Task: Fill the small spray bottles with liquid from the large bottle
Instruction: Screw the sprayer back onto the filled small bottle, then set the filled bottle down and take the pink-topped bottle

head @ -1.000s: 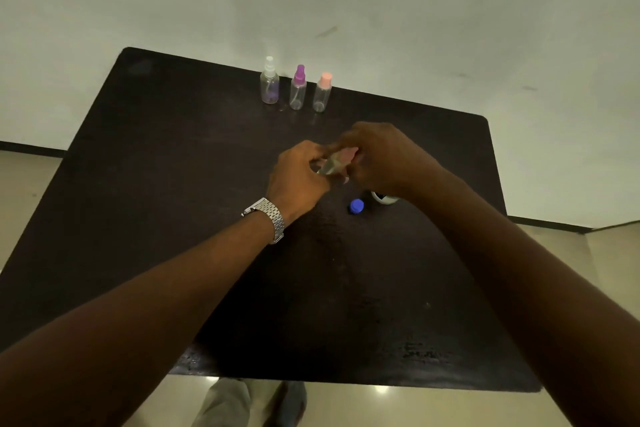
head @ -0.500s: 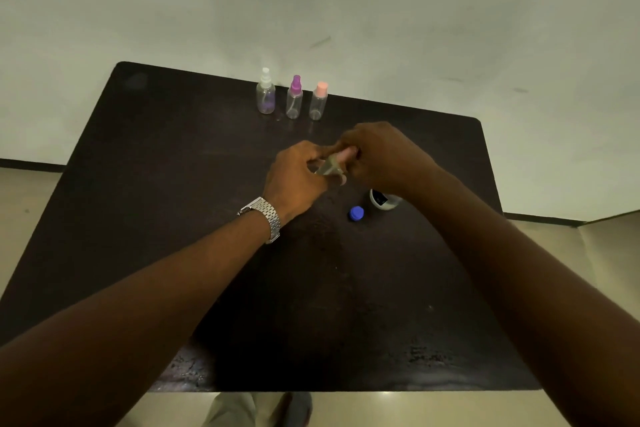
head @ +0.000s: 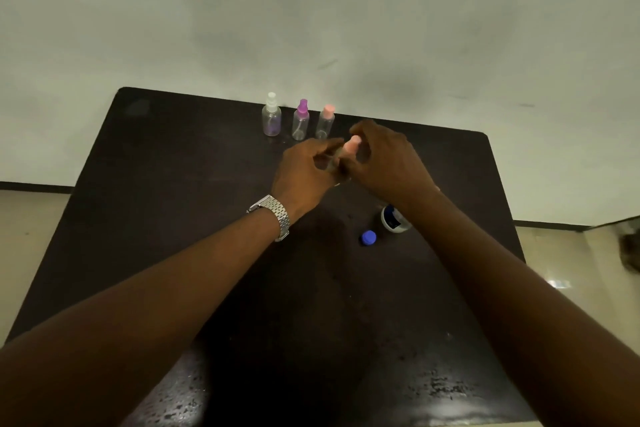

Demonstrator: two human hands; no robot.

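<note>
- Left hand (head: 306, 172): fingers curled round the clear body of the held spray bottle (head: 351, 146).
- Right hand (head: 388, 163): fingers arched about its pink cap; contact cannot be told.
- Large bottle (head: 393, 220): on the tabletop (head: 173, 218), partly under the right forearm, blue cap (head: 369, 238) just beside.
- Row of three spray bottles (head: 300, 121): upright at the far edge.

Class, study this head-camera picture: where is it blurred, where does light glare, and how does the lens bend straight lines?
Head view: left hand, right hand and their pink-capped spray bottle look slightly motion-blurred; pale glare streaks the table nearest the camera; wide lens splays its sides.
</note>
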